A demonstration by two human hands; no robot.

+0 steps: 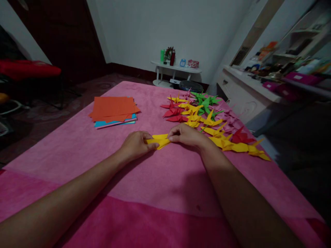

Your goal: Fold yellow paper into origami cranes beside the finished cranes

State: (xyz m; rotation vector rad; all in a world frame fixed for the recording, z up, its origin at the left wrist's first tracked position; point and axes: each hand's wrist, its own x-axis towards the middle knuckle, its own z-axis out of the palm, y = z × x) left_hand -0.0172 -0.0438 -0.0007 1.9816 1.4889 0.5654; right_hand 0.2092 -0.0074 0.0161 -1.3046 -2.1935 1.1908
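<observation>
A partly folded piece of yellow paper (160, 141) lies low over the pink cloth, between my two hands. My left hand (137, 143) grips its left end, with the thumb on top near the front edge. At the other end, my right hand (184, 134) pinches the paper between thumb and bent fingers. Part of the yellow paper is covered by the fingers. Just beyond my right hand stand several folded paper cranes, among them yellow ones (190, 109), red ones (173, 113) and green ones (206, 103).
A stack of orange paper sheets (113, 107), with blue and other sheets beneath, sits at the back left of the pink cloth (77, 144). A white shelf (178, 67) with bottles stands by the wall. To the right is a cluttered white dresser (248, 84).
</observation>
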